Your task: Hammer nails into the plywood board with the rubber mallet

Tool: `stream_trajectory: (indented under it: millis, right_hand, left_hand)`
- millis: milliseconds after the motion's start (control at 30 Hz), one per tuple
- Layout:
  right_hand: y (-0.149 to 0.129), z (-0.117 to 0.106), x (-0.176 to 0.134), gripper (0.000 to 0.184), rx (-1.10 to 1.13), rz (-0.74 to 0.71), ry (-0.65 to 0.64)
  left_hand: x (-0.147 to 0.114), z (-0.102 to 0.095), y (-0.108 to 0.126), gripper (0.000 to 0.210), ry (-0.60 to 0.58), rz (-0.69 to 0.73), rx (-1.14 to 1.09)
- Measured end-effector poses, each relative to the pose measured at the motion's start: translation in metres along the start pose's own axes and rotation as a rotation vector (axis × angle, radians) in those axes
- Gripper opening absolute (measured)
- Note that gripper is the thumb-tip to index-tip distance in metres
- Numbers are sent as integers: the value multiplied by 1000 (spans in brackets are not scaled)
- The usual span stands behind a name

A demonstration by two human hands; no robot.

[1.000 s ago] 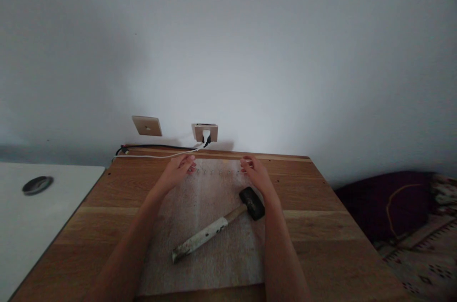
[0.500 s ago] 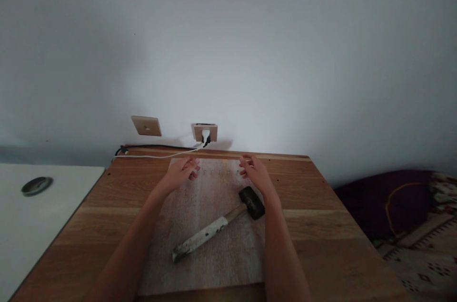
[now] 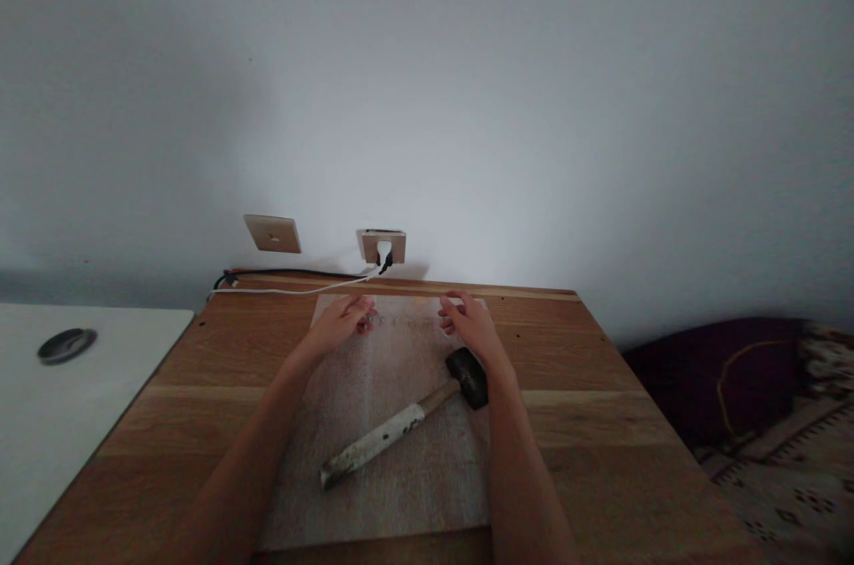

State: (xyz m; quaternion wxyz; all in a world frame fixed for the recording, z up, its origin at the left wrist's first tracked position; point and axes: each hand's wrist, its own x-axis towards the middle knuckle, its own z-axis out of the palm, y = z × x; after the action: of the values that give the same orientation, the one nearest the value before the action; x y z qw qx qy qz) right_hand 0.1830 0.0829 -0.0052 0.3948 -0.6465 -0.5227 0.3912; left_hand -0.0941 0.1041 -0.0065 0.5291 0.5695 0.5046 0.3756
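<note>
A mallet [image 3: 408, 418] with a dark head and a worn, white-painted wooden handle lies slantwise on a pale, greyish board [image 3: 374, 512]. Near the board's far edge is a row of several small metallic pieces [image 3: 395, 321], too small to name surely; they look like nails or screws. My left hand [image 3: 343, 320] is over the left end of that row, fingers loosely curved and holding nothing I can see. At the right end hovers my right hand [image 3: 465, 320], fingers bent and apart, beyond the mallet head. My right forearm passes beside the mallet head.
The board lies on a wooden tabletop [image 3: 587, 431] against a wall. Behind it, a plug sits in a wall socket [image 3: 393, 249], with white and black cables [image 3: 294, 290] running left. A white surface at left bears a dark round object [image 3: 67, 346]. Patterned fabric [image 3: 793, 467] is at right.
My right hand has shifted slightly left, over the right end of the row. My left hand has moved very little. The mallet stays where it was.
</note>
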Motion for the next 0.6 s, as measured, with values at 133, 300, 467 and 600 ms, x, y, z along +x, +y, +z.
stream_trajectory:
  millis: [133,300,467,600]
  right_hand:
    - [3,1,2,27,-2,-1,-9]
    - [5,1,3,28,22,5,-15]
    - [4,0,3,27,36,10,-20]
    - [4,-1,4,24,66,21,-23]
  left_hand:
    - [1,2,0,62,-6,-37,-43]
    - [1,-1,-1,53,-7,-81,-92]
    - [1,-2,-2,41,10,-139,-173]
    - [3,0,-5,28,36,-187,-237]
